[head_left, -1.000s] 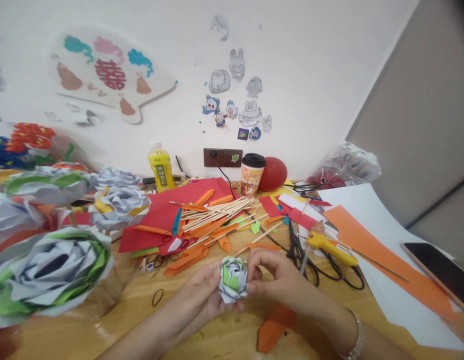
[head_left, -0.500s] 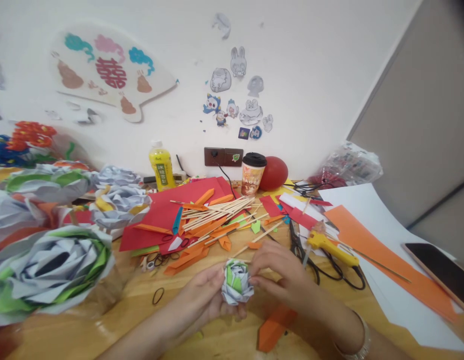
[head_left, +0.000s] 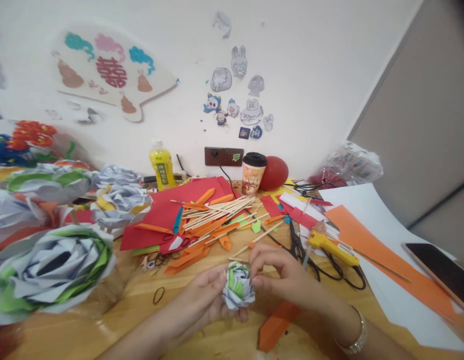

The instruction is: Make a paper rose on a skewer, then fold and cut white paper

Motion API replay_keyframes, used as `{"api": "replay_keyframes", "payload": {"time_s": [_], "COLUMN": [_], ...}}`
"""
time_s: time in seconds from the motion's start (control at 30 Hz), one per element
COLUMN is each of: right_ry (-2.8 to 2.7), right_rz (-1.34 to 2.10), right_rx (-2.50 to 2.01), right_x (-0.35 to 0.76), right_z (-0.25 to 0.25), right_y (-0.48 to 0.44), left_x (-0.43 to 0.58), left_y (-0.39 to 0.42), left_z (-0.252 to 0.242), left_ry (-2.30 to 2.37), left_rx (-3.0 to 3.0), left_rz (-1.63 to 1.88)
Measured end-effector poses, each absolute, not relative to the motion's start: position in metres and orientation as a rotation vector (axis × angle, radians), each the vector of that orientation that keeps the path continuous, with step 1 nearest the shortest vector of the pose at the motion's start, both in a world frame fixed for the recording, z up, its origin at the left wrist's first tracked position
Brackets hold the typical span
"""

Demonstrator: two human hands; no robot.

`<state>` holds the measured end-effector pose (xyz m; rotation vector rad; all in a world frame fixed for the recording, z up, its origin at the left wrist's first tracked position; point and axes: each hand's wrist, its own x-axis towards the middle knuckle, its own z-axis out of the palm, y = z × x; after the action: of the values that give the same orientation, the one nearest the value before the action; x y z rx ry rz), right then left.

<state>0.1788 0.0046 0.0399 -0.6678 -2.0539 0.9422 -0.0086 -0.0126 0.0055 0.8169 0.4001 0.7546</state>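
A small paper flower (head_left: pixel 239 287), white with green petals, is held above the wooden table in front of me. My left hand (head_left: pixel 211 290) grips it from the left and below, thumb along its side. On its right side, my right hand (head_left: pixel 279 272) pinches a petal edge between thumb and fingers. Just behind the flower, the tip of a thin wooden stick (head_left: pixel 238 260) shows. A folded orange paper strip (head_left: pixel 275 330) lies on the table under my right wrist.
Wooden sticks (head_left: pixel 212 212) lie on red paper (head_left: pixel 149 225) ahead. Large paper flowers (head_left: pixel 59 270) crowd the left. To the right are scissors (head_left: pixel 296 242), a yellow glue gun (head_left: pixel 331 247) with its cord, white sheets (head_left: pixel 389 300) and a phone (head_left: pixel 442 270). A lidded cup (head_left: pixel 253 175) stands behind.
The flower and both hands have shifted very slightly down and right. My right hand's fingers have curled a little, still at the flower's right edge.
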Motion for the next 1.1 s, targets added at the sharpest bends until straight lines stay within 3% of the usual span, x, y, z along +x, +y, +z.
{"api": "replay_keyframes", "payload": {"time_s": [0.17, 0.37, 0.43, 0.9, 1.1], "right_ry": [-2.13, -2.389, -2.389, -2.238, -2.102], "right_rz": [0.742, 0.167, 0.118, 0.469, 0.815], "right_rx": [-0.66, -0.608, -0.586, -0.537, -0.617], "right_x": [0.1762, 0.1813, 0.1821, 0.1757, 0.1741], "right_z": [0.0385, 0.0349, 0.0338, 0.0309, 0.0307], "right_y": [0.0037, 0.0081, 0.0092, 0.0064, 0.0039], "left_x": [-0.0094, -0.0106, -0.0107, -0.0112, -0.0116], "left_y": [-0.0108, -0.01, -0.0101, -0.0104, -0.0089], "left_z": [0.0022, -0.001, -0.0014, 0.0055, 0.0041], "left_ry": [0.42, 0.444, 0.423, 0.415, 0.381], "left_rx": [0.839, 0.858, 0.862, 0.822, 0.823], "left_rz": [0.765, 0.778, 0.773, 0.75, 0.758]}}
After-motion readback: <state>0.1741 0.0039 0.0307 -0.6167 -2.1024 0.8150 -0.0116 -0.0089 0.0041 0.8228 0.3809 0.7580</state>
